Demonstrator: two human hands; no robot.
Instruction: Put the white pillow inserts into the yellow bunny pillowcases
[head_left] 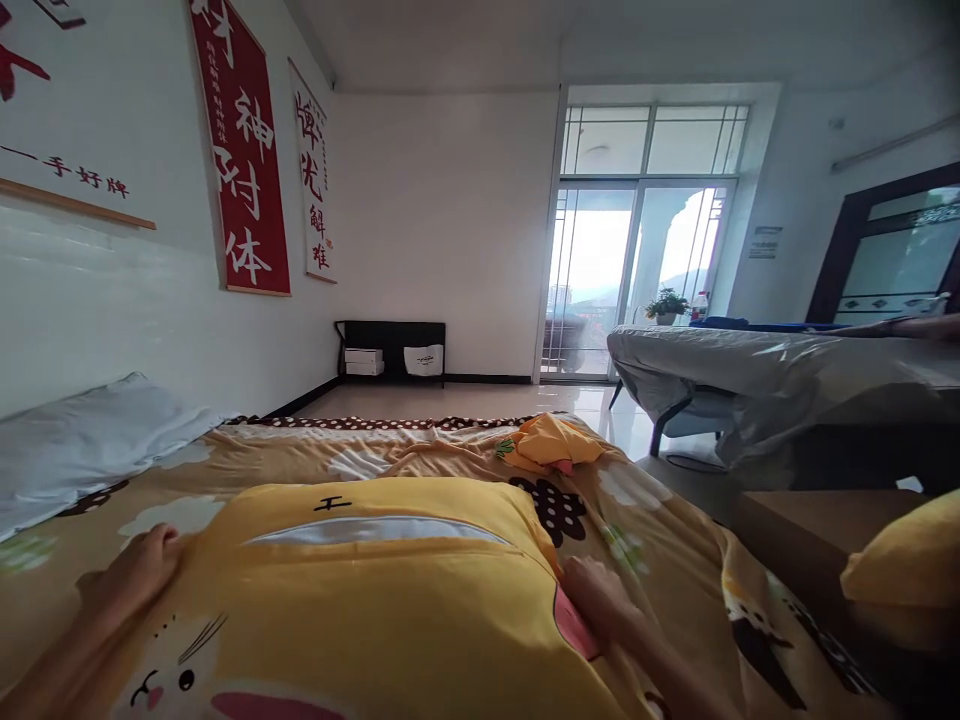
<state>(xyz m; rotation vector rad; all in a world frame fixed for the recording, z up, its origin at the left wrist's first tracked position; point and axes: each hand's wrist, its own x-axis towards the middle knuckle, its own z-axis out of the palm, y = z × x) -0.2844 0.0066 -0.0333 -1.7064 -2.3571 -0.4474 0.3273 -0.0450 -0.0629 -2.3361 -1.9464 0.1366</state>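
Head view
Left hand [142,570]: fingers curled, gripping left edge of yellow pillow [375,600].
Right hand [600,600]: clenched on pillow's right edge, by a pink patch.
Pillow: between both hands, lying on patterned quilt [660,540]; open zipper slit across its top, white inside.
Beyond right hand: crumpled yellow cloth [551,445] on quilt.
Beyond left hand: white pillow [82,440] against wall.
Far right of right hand: second bed [765,385], well apart.
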